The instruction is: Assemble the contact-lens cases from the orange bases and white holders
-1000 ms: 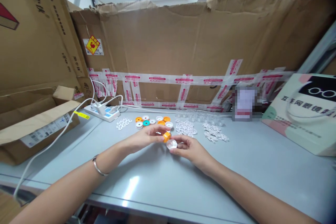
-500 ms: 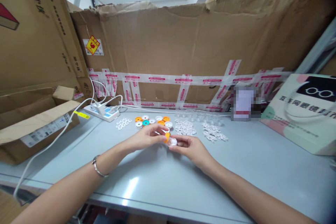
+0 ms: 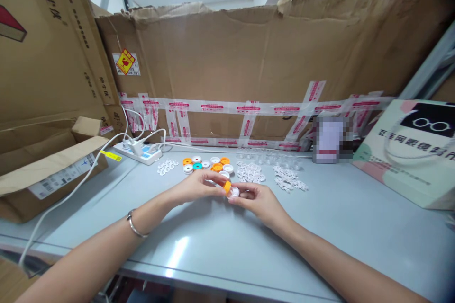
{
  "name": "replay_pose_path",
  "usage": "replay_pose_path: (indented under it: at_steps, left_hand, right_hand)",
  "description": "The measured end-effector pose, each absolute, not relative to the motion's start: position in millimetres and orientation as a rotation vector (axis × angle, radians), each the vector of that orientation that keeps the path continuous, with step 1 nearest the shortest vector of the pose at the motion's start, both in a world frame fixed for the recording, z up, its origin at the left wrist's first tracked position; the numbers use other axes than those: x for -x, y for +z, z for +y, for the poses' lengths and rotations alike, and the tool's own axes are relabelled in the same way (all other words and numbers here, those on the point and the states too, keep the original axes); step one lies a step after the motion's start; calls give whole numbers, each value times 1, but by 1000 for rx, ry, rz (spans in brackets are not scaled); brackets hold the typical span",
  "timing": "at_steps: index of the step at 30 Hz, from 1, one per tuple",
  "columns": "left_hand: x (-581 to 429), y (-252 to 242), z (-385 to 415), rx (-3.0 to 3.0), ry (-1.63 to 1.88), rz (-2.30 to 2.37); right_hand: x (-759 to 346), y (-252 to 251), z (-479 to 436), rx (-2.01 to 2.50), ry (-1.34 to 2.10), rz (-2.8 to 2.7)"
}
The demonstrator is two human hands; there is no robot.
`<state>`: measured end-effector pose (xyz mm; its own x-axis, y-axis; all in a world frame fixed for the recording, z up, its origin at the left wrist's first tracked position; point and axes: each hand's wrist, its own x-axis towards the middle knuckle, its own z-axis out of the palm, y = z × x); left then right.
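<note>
Above the middle of the table my left hand (image 3: pixel 204 184) is closed, its thumb and fingers pinching an orange round cap (image 3: pixel 226 187). My right hand (image 3: pixel 258 199) is closed on a small clear round container (image 3: pixel 233 192) with something white in it. Cap and container meet between the fingertips; whether they are joined I cannot tell. Just behind my hands lie several round caps (image 3: pixel 216 167) in orange, white and teal. Small white rings (image 3: pixel 167 166) lie to their left. White cut-out plastic pieces (image 3: pixel 250 173) lie to the right, with a second pile (image 3: pixel 289 179) beside them.
Clear round cups (image 3: pixel 270 158) stand in rows at the back. A power strip (image 3: pixel 138 151) with white cables and an open cardboard box (image 3: pixel 53 170) are at left. A printed bag (image 3: pixel 408 156) stands at right. A large cardboard sheet (image 3: pixel 220 61) walls off the back.
My left fingers have shifted and closed in slightly around the orange cap, showing more of the caps behind. My right hand stays nearly still.
</note>
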<state>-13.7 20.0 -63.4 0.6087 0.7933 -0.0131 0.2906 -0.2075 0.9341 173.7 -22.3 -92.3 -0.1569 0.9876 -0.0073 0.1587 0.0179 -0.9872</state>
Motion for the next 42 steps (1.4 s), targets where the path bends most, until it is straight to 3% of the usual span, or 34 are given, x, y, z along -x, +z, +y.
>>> replay_pose_path:
  at_steps: [25,42]
  left_hand:
    - [13,-64,21,-1891,514,711]
    - [3,-67,9,-2058,585,942]
  right_hand:
    - [-171,-95,-24,1234,1147,-1474]
    - [-171,-98,-23,1203,1185,-1432]
